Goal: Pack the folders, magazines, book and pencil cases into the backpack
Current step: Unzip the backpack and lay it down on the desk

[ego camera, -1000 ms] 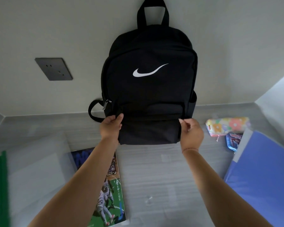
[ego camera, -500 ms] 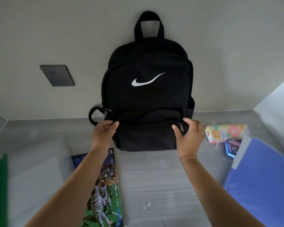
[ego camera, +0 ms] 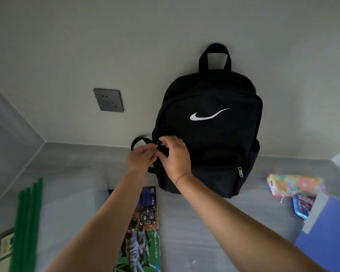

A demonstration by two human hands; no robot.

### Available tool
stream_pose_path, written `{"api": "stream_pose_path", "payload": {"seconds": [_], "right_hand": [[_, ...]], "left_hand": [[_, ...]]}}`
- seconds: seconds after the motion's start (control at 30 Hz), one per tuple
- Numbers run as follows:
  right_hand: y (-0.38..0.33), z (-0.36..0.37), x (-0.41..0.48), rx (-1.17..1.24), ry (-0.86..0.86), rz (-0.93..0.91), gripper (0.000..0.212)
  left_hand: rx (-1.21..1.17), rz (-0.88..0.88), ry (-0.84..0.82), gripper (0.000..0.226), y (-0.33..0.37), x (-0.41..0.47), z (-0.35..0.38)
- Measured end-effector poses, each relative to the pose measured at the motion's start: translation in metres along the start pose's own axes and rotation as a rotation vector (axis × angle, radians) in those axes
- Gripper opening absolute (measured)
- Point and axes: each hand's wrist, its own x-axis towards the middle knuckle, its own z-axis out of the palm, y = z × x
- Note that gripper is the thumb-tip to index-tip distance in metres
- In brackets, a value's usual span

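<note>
1. Backpack (ego camera: 214,138) stands upright at the back of the worktop (ego camera: 214,222) and leans on the wall, handle up. In this pose the main zip is easy to reach from the front. The pack looks closed, so I judge that nothing is packed yet.
2. Right grip (ego camera: 175,158) reaches across to the left side of the pack. Its fingers curl around the zip pull (ego camera: 159,143), of which only a bit of metal shows. I judge it is there to draw the zip open.
3. Left grip (ego camera: 141,157) is just beside the right one and touches it. It is blurred, and its fingers are gathered on the side cloth near the strap (ego camera: 137,142). I judge it pinches the cloth to keep it tight, so that the slider can run.
4. The things to pack lie on both sides of the pack, each within reach of the nearer arm.
5. Count:
   - Pencil cases: two, a floral case (ego camera: 294,185) and a blue case (ego camera: 302,205), touching, to the right of the pack.
   - Folders: a blue folder (ego camera: 326,242) at the right edge and a green folder (ego camera: 26,213) at the left edge, both partly cut off.
   - Magazines: one magazine (ego camera: 145,222) in view, under the left forearm.
   - Book: I cannot tell which thing it is.
</note>
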Motion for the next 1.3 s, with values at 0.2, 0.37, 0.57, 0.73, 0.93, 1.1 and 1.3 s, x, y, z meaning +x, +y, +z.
{"api": "stream_pose_path", "payload": {"seconds": [0.2,0.37,0.57,0.73,0.93,1.1,1.3], "right_hand": [[0.001,0.005,0.010,-0.069,-0.025,-0.148,0.032],[0.001,0.007,0.012,-0.101,0.069,-0.149,0.016],[0.002,0.006,0.022,-0.095,0.116,-0.110,0.003],[-0.002,0.001,0.029,-0.044,0.131,-0.092,0.005],[-0.015,-0.042,0.050,0.141,0.265,-0.042,0.005],[-0.024,-0.098,0.071,0.344,0.332,0.028,0.004],[-0.029,-0.111,0.067,0.445,0.248,0.120,0.005]], "left_hand": [[0.101,0.161,0.032,0.017,0.015,-0.007,-0.009],[0.173,0.286,-0.039,0.028,0.023,-0.009,-0.008],[0.209,0.369,-0.092,0.025,0.020,-0.003,-0.006],[0.431,0.518,-0.151,0.036,0.015,0.008,0.005],[0.446,0.526,-0.106,0.009,0.022,0.018,0.008],[0.453,0.429,-0.184,0.007,0.028,0.021,-0.007],[0.453,0.578,-0.227,0.020,0.059,-0.001,0.020]]}}
